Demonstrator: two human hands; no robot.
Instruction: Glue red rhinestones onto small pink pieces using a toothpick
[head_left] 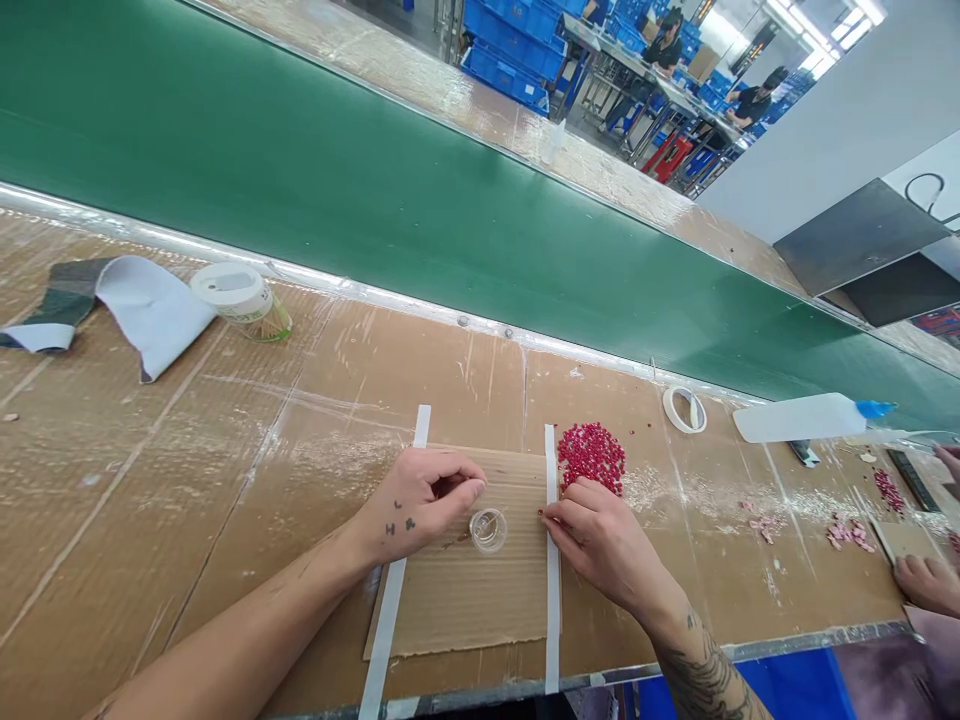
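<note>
In the head view my left hand (426,500) hovers above the left part of a corrugated cardboard sheet (480,610), thumb and forefinger pinched together; whatever is between them is too small to make out. A small clear plastic cup (488,531) stands on the sheet, between my hands. My right hand (600,540) is closed in a pinch at the sheet's right tape strip (553,600), with a tiny red bead (541,513) at its fingertips. Just beyond that hand lies a pile of red beads (592,450).
A white-lidded toothpick jar (240,300) and cloth pieces (150,305) lie at left. Right of the beads are a tape roll (684,410) and a white bottle (799,418). A green conveyor belt (420,210) runs behind. A co-worker's hand (928,582) is at far right.
</note>
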